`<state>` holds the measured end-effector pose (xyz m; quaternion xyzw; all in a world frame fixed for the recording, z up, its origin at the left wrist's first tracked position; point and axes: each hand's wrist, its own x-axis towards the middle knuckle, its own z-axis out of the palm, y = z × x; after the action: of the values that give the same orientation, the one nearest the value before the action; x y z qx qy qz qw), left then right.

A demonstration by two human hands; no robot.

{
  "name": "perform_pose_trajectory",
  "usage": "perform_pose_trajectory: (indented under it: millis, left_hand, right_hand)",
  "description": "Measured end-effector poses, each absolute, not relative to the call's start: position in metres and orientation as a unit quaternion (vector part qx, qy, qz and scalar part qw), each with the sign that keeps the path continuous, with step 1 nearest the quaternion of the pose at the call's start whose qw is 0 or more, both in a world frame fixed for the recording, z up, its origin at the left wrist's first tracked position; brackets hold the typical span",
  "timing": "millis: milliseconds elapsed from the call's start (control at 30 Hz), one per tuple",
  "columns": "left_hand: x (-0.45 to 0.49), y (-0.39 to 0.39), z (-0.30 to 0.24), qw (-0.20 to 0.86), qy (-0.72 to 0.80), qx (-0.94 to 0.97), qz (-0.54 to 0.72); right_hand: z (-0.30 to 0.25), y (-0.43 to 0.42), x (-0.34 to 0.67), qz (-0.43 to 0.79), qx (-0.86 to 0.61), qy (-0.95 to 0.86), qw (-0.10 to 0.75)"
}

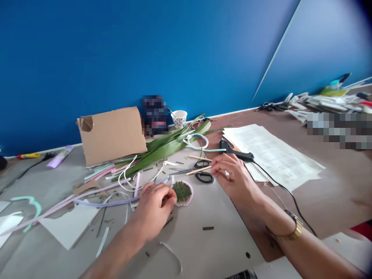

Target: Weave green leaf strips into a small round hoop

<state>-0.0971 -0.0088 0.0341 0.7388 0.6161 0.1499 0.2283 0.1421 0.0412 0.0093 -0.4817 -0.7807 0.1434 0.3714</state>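
Observation:
A small round piece (182, 192) with a pale pink rim lies on the grey board, filled with short cut green bits. At its left edge is my left hand (154, 204), with thumb and fingers pinched together; what lies between them is hidden. My right hand (236, 180), wearing a gold watch (296, 228) on the wrist, closes its fingertips around the ends of two thin wooden sticks (199, 170). The sticks spread apart toward the left, over the black-handled scissors (204, 177). A cut green strip (208, 228) lies in front of the round piece.
Long green leaves (165, 145) lie behind, near a cardboard piece (113, 135) and a patterned cup (179, 119). A black glue gun (235, 152) with its cable rests by printed papers (270, 151). Paper strips (107, 203) and scraps cover the left side. A blue wall (174, 50) stands behind.

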Motion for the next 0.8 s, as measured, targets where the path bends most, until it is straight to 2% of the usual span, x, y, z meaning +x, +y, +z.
perform_pose_trajectory:
  millis: [167,367,800]
  left_hand:
    - [-0.09,0.005,0.039,0.154,0.596,0.784,0.083]
    - [-0.082,0.014,0.04,0.122,0.569,0.813,0.018]
    - [-0.077,0.017,0.041,0.119,0.538,0.835,-0.002]
  right_hand:
    - [0.009,0.032,0.138,0.138,-0.412,-0.803,0.408]
    - [0.004,0.017,0.12,0.107,-0.27,-0.91,0.296]
    - [-0.01,0.016,0.114,0.089,-0.256,-0.922,0.278]
